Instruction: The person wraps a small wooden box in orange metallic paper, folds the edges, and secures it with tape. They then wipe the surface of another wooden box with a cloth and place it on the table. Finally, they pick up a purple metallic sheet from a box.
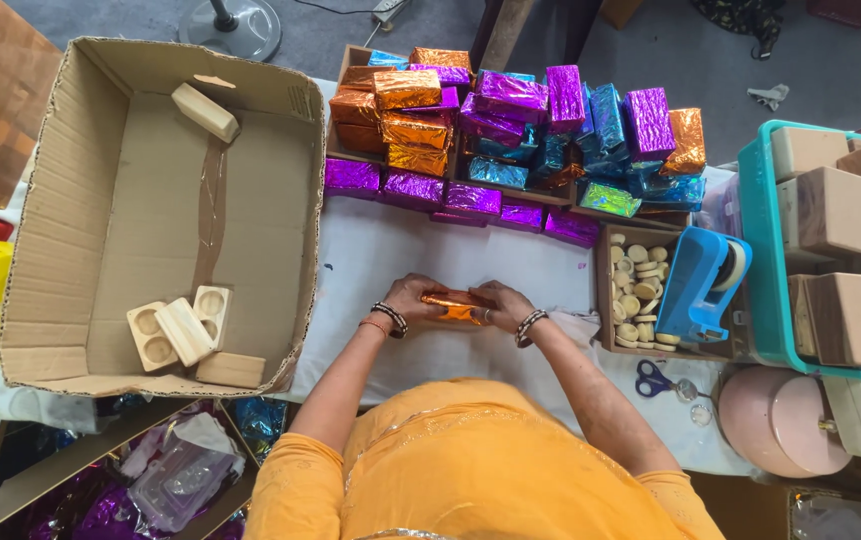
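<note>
Both my left hand (412,298) and right hand (501,303) clamp the orange foil packet (453,305), just below the stack of wrapped boxes (510,140); mid-wrap, folding ends needs firm creasing.

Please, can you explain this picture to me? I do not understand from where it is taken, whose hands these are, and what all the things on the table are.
There is one picture, from a camera worn on a person's head, looking down. No machine is here, only two bare hands. The left hand and right hand together hold a small block wrapped in shiny orange foil over the white table cover. Behind it is a pile of foil-wrapped blocks in purple, orange and blue. At the left stands a large open cardboard box with a few pale wooden pieces. At the right are a small box of round pale discs, a blue tape dispenser and blue-handled scissors.
</note>
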